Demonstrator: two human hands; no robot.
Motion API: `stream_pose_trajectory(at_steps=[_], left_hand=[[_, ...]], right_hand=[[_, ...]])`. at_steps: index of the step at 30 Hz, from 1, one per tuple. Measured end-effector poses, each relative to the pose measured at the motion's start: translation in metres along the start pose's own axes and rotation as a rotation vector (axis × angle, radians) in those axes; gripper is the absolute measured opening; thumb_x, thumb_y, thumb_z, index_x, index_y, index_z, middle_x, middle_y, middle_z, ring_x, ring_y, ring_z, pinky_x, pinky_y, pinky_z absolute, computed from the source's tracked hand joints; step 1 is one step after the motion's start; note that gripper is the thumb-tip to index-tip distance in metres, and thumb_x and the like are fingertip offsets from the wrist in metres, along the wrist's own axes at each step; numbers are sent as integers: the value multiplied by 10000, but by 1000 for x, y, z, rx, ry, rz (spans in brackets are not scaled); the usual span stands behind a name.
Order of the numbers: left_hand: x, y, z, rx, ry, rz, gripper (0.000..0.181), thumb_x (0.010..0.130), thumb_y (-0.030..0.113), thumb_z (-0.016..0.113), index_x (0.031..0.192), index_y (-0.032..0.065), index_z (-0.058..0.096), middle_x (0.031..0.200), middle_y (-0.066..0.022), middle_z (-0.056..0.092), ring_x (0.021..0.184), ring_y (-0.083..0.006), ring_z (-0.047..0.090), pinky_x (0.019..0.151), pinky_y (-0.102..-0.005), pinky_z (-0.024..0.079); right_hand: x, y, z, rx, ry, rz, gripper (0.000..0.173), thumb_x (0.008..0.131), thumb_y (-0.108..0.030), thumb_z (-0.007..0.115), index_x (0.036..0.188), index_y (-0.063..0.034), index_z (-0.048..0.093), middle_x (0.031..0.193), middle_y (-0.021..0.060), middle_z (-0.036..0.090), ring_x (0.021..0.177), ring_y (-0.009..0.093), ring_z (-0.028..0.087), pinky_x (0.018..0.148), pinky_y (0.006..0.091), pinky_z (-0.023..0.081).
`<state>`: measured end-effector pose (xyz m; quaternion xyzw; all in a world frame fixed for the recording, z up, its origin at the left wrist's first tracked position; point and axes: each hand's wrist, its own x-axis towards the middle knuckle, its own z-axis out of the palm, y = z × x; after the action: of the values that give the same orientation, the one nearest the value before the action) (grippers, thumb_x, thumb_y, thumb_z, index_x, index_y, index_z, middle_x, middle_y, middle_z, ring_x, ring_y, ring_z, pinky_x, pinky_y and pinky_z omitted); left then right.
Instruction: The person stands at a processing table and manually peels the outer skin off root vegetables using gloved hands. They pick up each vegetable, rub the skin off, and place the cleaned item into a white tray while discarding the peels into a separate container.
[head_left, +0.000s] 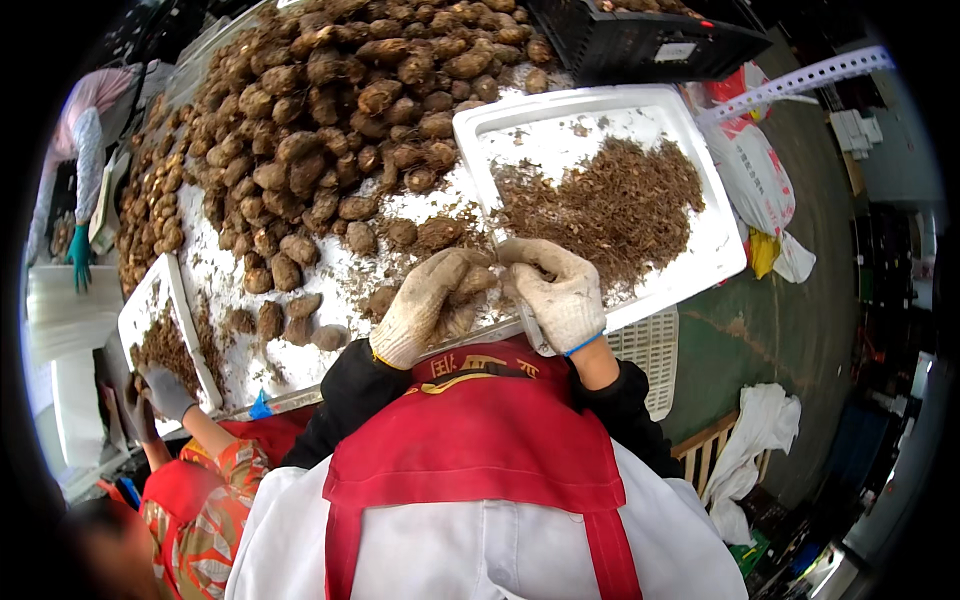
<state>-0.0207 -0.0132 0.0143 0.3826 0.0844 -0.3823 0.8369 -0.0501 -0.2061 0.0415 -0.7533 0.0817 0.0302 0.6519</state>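
My left hand (433, 302), in a white knit glove, is closed around a brown taro-like tuber (474, 281) near the table's front edge. Close to its right, my right hand (561, 295), gloved alike with a blue cuff edge, has thumb and fingers bent together by the tuber; whether it grips something small is hard to tell. Under and behind the right hand lies a white foam tray (720, 176) with a heap of brown fibrous peelings (607, 199). A big pile of hairy brown tubers (322, 105) covers the table beyond my left hand, with several loose ones (285, 271) nearer.
A black plastic crate (652, 45) stands at the back right. A co-worker's grey-gloved hands (166, 391) are by a smaller foam tray (178, 300) at left; another person's green-gloved hand (79, 255) is farther off. Plastic sacks (754, 176) lie right of the table.
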Motion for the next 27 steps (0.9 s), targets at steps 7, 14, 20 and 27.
stream_pose_trajectory(at_steps=[7, 14, 20, 27], left_hand=[[-9, -6, -17, -479, 152, -67, 543, 1040, 487, 433, 1156, -9, 622, 916, -109, 689, 687, -187, 673, 540, -263, 570], [-42, -19, -30, -678, 204, 171, 306, 1008, 322, 586, 1153, 57, 640, 1069, -113, 703, 1005, -256, 660, 760, -358, 581], [-65, -34, -59, -756, 235, 331, 281, 1005, 327, 585, 1135, 84, 636, 1102, -106, 695, 975, -235, 654, 692, -308, 535], [-153, -58, -82, -315, 881, 506, 312, 1001, 376, 563, 1097, 79, 580, 719, -35, 483, 505, -123, 396, 426, -245, 301]], right_hand=[[4, -10, 9, -152, -178, -50, 300, 875, -158, 697, 1161, -66, 696, 1071, 114, 710, 945, 207, 683, 798, 313, 537], [16, -2, 35, -325, -285, -206, 266, 882, -144, 658, 1127, -45, 694, 1090, 150, 700, 1005, 316, 676, 875, 356, 531], [22, 7, 47, -311, -414, -134, 266, 897, -152, 650, 1132, -32, 689, 1070, 153, 699, 986, 294, 680, 867, 346, 528], [26, 9, 53, -363, -496, -112, 240, 889, -120, 630, 1097, -28, 706, 1075, 152, 704, 1016, 281, 675, 911, 344, 514]])
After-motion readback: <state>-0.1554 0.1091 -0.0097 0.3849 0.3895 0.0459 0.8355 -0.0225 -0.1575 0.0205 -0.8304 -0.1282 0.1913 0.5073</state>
